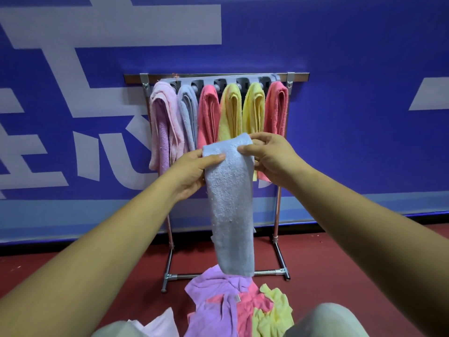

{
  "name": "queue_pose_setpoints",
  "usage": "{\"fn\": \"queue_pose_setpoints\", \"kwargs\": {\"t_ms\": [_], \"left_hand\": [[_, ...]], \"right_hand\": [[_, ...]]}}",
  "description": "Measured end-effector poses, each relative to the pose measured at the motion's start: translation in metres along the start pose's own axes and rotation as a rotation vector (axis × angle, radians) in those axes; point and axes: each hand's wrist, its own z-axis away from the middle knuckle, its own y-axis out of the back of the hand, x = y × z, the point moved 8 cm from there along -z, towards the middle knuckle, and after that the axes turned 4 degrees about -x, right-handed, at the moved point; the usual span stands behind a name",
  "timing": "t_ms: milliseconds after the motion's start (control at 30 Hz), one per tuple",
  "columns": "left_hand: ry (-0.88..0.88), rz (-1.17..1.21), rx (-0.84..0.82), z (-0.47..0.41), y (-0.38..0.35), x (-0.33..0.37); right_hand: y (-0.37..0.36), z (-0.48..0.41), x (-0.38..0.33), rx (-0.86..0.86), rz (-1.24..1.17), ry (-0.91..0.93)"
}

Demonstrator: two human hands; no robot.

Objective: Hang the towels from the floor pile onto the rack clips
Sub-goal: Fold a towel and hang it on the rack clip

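Lying below both hands: floor pile (233, 310) of purple, pink and yellow towels on a red floor (340, 263). Between the hands: light blue towel (230, 205), folded to a long strip, hanging down towards the pile. Left hand (192, 173) pinches its upper left edge, thumb in front; right hand (269, 159) pinches the upper right edge. Beyond the hands: rack (278, 210), six hung towels (209, 113) under its clips (220, 83). Farthest: blue wall (364, 130).

left hand (192, 173) + right hand (272, 159) pinch folded blue towel (230, 205) | rack (216, 77) full behind | floor pile (240, 307) below
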Motion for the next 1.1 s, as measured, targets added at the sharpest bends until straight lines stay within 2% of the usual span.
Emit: {"fn": "queue_pose_setpoints", "kwargs": {"t_ms": [100, 267, 400, 500, 600, 667, 767, 833, 1100], "left_hand": [[0.035, -0.054, 0.029, -0.001, 0.003, -0.009], [-0.054, -0.063, 0.091, -0.003, 0.006, 0.003], [-0.080, -0.058, 0.067, -0.006, 0.000, 0.015], [-0.064, -0.011, 0.039, -0.008, -0.001, 0.023], [0.041, -0.082, -0.068, -0.009, -0.003, 0.030], [0.117, -0.157, -0.126, -0.005, -0.008, 0.034], [0.158, -0.224, -0.176, -0.005, -0.010, 0.044], [0.162, -0.246, -0.228, -0.002, -0.015, 0.052], [0.178, -0.410, -0.290, 0.001, -0.006, 0.054]], "right_hand": [[0.003, 0.001, 0.002, 0.024, 0.001, 0.007], [0.007, 0.004, 0.008, 0.049, 0.001, -0.001], [0.007, 0.006, 0.008, 0.035, 0.023, -0.031], [0.011, 0.008, 0.000, 0.030, 0.221, -0.069], [0.022, 0.005, -0.030, 0.157, 0.536, 0.077], [0.013, 0.000, -0.044, 0.042, 0.548, 0.131], [-0.013, -0.007, -0.040, -0.304, 0.306, 0.031], [-0.024, -0.007, -0.037, -0.414, 0.238, -0.016], [-0.035, -0.003, -0.036, -0.444, 0.371, -0.014]]}}
